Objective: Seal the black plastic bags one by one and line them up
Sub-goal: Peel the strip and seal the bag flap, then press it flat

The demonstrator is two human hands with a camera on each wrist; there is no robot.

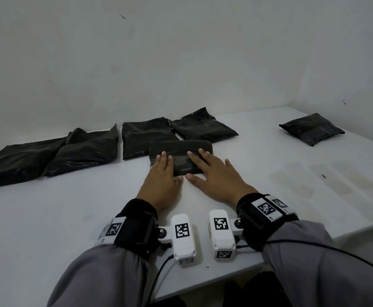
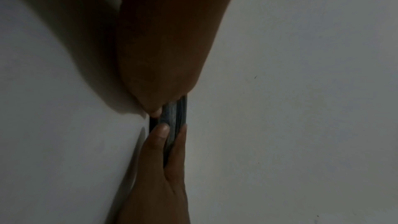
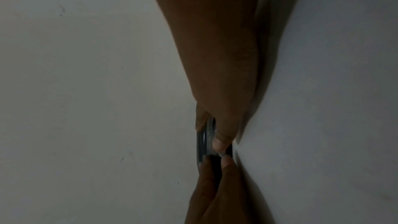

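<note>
A black plastic bag (image 1: 181,152) lies flat on the white table (image 1: 70,218), just in front of the row of bags. Both hands press down on its near part with straight fingers. My left hand (image 1: 164,167) covers its left end and my right hand (image 1: 205,165) its right end, thumbs close together at the near edge. In the left wrist view my left hand (image 2: 161,57) shows from below, with a sliver of the bag (image 2: 175,117) past it. The right wrist view shows my right hand (image 3: 221,74) on the bag (image 3: 204,139).
Several black bags lie in a row along the wall: two overlapping at the left (image 1: 19,160) (image 1: 85,149), then two more (image 1: 145,138) (image 1: 203,127). A lone black bag (image 1: 312,128) sits far right. Faint stains (image 1: 303,180) mark the table's right side. The front edge (image 1: 225,278) is near my wrists.
</note>
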